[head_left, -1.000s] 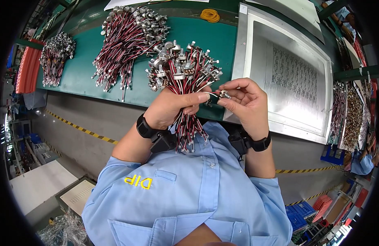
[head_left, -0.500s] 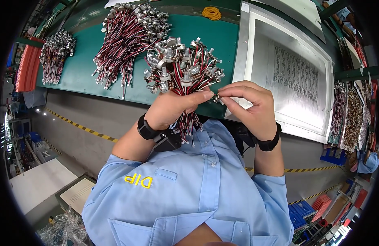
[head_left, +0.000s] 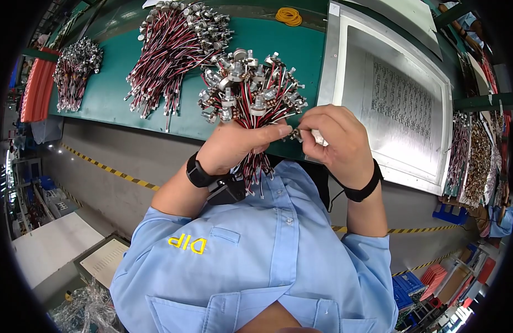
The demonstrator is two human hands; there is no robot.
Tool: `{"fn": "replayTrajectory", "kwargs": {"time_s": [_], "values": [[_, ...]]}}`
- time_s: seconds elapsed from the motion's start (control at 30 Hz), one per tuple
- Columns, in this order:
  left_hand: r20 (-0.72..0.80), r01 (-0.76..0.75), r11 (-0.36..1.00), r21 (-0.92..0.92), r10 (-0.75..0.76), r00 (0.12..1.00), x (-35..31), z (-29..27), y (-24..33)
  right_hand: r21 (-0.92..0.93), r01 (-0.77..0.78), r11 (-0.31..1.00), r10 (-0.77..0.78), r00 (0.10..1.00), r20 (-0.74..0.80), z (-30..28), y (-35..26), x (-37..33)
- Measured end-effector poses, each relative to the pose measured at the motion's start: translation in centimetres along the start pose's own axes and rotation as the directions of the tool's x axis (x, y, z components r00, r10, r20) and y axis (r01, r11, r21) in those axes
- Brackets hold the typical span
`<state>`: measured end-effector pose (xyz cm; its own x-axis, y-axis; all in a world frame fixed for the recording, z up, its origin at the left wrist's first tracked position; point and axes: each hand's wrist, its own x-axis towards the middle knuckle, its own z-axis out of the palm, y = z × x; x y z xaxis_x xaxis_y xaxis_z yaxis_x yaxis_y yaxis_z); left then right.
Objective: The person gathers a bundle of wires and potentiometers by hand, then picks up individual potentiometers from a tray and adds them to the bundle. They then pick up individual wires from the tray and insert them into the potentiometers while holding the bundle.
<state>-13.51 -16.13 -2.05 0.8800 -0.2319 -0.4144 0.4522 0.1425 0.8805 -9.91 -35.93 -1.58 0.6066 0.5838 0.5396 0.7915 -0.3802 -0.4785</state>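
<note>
My left hand [head_left: 234, 143] is wrapped round the wires of a thick bundle of wired potentiometers [head_left: 256, 91]. Their metal shafts and round bodies fan out above my fist, and the red, black and white wire ends with small white plugs hang below it. Beside my left thumb, my right hand [head_left: 337, 139] is closed with its fingers curled and pinched. A small metal part [head_left: 294, 135] sits at those fingertips. Something whitish shows between the right fingers, too small to make out. What the right fingers grip is mostly hidden.
On the green bench [head_left: 284, 41] lie a large pile of wired potentiometers [head_left: 173, 58] and a smaller pile [head_left: 77, 72] farther left. A framed metal stencil [head_left: 398, 100] takes up the right side. A coil of yellow cord [head_left: 288, 16] lies at the back.
My right fingers have curled in more tightly, and something whitish now shows between them. The bundle in my left hand has shifted slightly to the right.
</note>
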Motion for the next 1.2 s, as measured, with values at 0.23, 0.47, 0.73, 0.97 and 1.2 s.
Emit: {"fn": "replayTrajectory", "kwargs": {"time_s": [0.23,0.47,0.73,0.97,1.2], "values": [[0.025,0.001,0.997,-0.073,0.0,1.0,0.1,-0.1,-0.1,0.401,-0.231,0.886,0.283,0.956,-0.075,-0.4,1.2,-2.1],[0.105,-0.019,0.965,-0.261,0.048,0.993,0.5,-0.4,-0.1,0.283,-0.215,0.935,0.272,0.945,-0.181,2.4,-1.7,-2.4],[0.234,0.039,0.957,-0.288,0.031,0.972,0.5,-1.2,0.0,0.567,-0.398,0.722,0.495,0.869,-0.021,1.2,-1.0,-2.4],[0.204,0.031,0.981,-0.189,0.008,0.979,0.5,-0.4,-0.2,0.753,-0.441,0.488,0.613,0.788,0.064,1.9,-0.8,-0.5],[0.22,0.022,0.983,-0.182,0.019,0.975,0.5,-0.2,0.0,0.89,-0.374,0.263,0.648,0.751,0.124,2.1,-0.7,-0.9]]}}
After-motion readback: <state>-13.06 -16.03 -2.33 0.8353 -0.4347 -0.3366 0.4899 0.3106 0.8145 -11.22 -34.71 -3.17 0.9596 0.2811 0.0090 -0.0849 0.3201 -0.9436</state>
